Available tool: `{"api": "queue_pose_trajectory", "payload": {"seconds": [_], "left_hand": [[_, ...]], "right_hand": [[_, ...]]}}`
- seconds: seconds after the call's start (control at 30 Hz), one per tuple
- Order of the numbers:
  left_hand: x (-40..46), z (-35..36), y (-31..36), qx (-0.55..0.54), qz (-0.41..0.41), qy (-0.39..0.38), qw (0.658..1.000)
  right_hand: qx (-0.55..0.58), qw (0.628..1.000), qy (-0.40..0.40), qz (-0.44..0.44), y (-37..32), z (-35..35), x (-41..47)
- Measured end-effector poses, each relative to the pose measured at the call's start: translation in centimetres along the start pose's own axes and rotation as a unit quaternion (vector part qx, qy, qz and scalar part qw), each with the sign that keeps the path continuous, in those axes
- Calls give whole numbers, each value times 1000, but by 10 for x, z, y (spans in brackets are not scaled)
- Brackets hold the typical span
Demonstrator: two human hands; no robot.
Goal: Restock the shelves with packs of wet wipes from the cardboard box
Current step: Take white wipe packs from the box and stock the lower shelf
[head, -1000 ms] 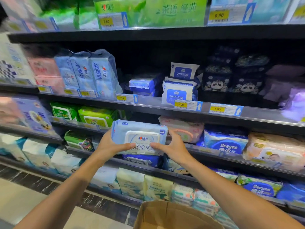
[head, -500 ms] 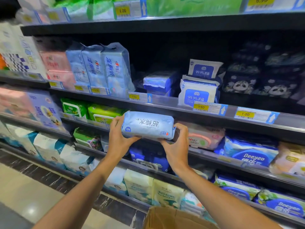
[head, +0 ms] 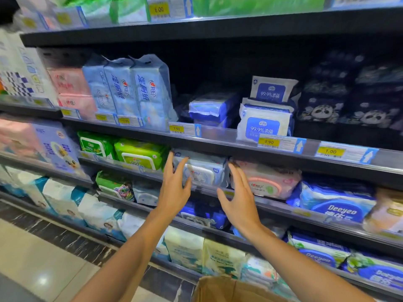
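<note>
The pale blue pack of wet wipes (head: 201, 171) lies on the middle shelf (head: 218, 147), between the green packs (head: 139, 155) to its left and a pink pack (head: 267, 182) to its right. The left hand (head: 174, 188) has straight fingers, their tips at the pack's left edge; the right hand (head: 239, 199) is spread just near of it, so neither grip holds anything. This pack looks placed. The next move likely calls for reaching down to the cardboard box (head: 226, 289) at the near bottom for another pack.
</note>
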State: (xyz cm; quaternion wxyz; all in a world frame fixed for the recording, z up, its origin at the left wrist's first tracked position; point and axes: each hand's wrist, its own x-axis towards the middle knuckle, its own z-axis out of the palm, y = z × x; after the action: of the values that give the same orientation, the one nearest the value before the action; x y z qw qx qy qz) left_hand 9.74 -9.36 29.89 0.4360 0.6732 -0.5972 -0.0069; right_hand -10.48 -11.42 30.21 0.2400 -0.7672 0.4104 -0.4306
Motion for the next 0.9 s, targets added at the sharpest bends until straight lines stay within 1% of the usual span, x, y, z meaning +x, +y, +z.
{"api": "queue_pose_trajectory", "payload": {"seconds": [0.03,0.1,0.17,0.23,0.33,0.43,0.6,0.7,0.9], "left_hand": [[-9,1,-2,21,34,7,999],[-26,5,-5,70,106,9,992],[-36,11,-4,125,163,-12,979],[-40,19,-6,170,187,-25,967],[-36,25,-7,204,177,-29,962],[-35,25,-7,220,161,-50,961],[-23,24,-3,238,161,-83,954],[-14,28,4,256,147,-101,950],[-3,36,7,266,131,-117,948]], "right_hand": [[-18,1000,-13,-12,7,-8,-7],[-97,994,-29,-43,23,-23,-20],[-213,973,-35,-82,41,-35,-28],[-297,949,-43,-94,54,-43,-35],[-361,927,-62,-83,62,-50,-40],[-398,910,-80,-84,62,-51,-42],[-410,905,-80,-80,61,-50,-37],[-417,903,-78,-73,61,-52,-29],[-427,900,-69,-62,62,-57,-19]]}}
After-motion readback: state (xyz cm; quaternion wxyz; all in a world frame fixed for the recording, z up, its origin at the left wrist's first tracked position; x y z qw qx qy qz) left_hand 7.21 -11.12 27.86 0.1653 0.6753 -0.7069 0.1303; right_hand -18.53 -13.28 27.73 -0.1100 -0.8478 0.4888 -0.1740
